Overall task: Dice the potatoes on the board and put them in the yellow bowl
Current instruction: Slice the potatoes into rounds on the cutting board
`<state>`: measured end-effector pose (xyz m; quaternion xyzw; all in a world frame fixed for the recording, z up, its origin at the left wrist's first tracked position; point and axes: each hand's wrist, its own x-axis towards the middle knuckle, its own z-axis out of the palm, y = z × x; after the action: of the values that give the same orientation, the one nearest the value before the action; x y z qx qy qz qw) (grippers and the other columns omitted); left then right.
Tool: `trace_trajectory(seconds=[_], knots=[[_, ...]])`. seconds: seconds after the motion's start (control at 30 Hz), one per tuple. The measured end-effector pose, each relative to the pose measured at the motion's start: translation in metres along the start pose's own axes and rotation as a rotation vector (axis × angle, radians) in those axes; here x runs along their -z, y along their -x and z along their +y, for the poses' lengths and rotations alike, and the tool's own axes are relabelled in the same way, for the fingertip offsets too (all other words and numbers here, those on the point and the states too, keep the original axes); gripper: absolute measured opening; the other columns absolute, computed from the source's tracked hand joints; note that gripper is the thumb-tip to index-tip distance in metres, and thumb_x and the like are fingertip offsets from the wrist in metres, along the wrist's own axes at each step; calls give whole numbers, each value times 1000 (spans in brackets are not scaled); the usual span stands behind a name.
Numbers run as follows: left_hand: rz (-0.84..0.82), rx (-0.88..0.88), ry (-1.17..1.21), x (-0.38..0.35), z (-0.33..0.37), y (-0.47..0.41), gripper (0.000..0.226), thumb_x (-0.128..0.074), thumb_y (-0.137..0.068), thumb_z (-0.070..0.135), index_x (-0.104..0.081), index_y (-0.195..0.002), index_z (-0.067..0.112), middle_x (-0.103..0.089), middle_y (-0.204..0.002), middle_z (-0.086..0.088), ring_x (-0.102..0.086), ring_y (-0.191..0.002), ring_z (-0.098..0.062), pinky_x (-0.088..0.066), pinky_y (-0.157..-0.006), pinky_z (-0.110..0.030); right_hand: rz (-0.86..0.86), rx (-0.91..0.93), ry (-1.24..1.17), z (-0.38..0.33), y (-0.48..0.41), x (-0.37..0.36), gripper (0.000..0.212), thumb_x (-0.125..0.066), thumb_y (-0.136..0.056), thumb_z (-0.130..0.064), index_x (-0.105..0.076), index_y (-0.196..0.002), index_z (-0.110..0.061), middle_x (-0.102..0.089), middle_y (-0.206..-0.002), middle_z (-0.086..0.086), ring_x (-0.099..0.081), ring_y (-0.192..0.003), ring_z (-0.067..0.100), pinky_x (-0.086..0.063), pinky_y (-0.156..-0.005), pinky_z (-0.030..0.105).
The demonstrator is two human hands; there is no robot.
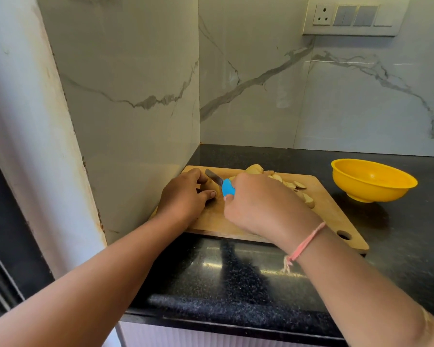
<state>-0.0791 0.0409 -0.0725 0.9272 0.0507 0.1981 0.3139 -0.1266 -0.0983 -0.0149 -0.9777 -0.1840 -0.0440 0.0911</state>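
While the left hand (186, 194) curls round a potato piece (216, 189) near the board's (331, 216) left edge, the right hand (256, 204) grips a blue-handled knife (228, 187), blade above that piece. Cut potato pieces (290, 184) lie along the board's far edge. The yellow bowl (371, 190) stands on the black counter (236, 276), beyond the board's right edge, apart.

Two bare arms, uncovered up to the frame edge. On the right wrist (293, 231) a thin pink thread band (307, 241), knotted at the inner side, frayed cream ends hanging off the knot. Both left hand (183, 199) and right hand (258, 206) bare, nails short.
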Motion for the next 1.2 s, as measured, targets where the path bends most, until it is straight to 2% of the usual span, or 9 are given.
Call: trace_trajectory(seconds=[0.07,0.2,0.3,0.47,0.63,0.83,1.03,1.2], knots=[[6,-15,0,1,0,1,12,-66,-88,27,-57,-94,23,-64,-109,5,-58,-95,-16,-40,-75,-27,5,16,48,-5,-6,3,10,-42,-97,-29,-44,-93,-19,-44,-71,-1,-45,-63,12,-35,-50,24],[11,-32,5,2,1,1,10,-65,-88,25,-55,-91,24,-64,-109,5,-55,-91,-13,-37,-74,-26,11,43,87,-8,-15,4,10,-44,-95,-27,-49,-99,-19,-44,-69,-1,-46,-61,12,-39,-52,24],[5,-18,23,2,2,1,12,-66,-87,26,-55,-91,25,-64,-107,7,-55,-91,-13,-37,-73,-25,-5,44,77,-3,-14,2,8,-45,-95,-26,-45,-94,-19,-44,-70,-1,-45,-61,11,-36,-49,23],[5,8,50,1,1,0,13,-70,-85,27,-59,-92,24,-65,-106,7,-56,-91,-14,-36,-71,-24,-27,49,46,3,-6,0,21,-45,-97,-27,-52,-113,-17,-44,-72,-3,-46,-64,11,-35,-50,22],[14,11,44,0,1,0,14,-70,-85,27,-61,-94,22,-64,-106,5,-56,-94,-14,-35,-72,-23,-41,39,30,8,10,-5,25,-44,-97,-28,-49,-119,-17,-49,-80,-2,-55,-76,14,-40,-57,25],[18,-7,32,-2,-1,-3,16,-71,-84,27,-63,-96,21,-64,-107,5,-58,-95,-15,-41,-75,-27,-63,36,41,4,-4,-4,24,-43,-98,-28,-50,-116,-14,-43,-73,-2,-49,-72,14,-36,-52,23],[58,-5,26,-2,-1,-1,21,-72,-83,26,-62,-100,19,-63,-109,4,-55,-90,-14,-36,-71,-24,-112,18,-39,3,-28,-14,29,-44,-96,-27,-50,-122,-14,-46,-75,0,-49,-61,13,-48,-65,27],[67,32,73,-2,-4,-5,24,-73,-82,30,-65,-100,17,-64,-108,4,-49,-90,-10,-35,-73,-24,-105,39,-21,16,-13,-21,29,-44,-97,-29,-49,-121,-15,-51,-78,-1,-47,-56,10,-39,-49,23]])
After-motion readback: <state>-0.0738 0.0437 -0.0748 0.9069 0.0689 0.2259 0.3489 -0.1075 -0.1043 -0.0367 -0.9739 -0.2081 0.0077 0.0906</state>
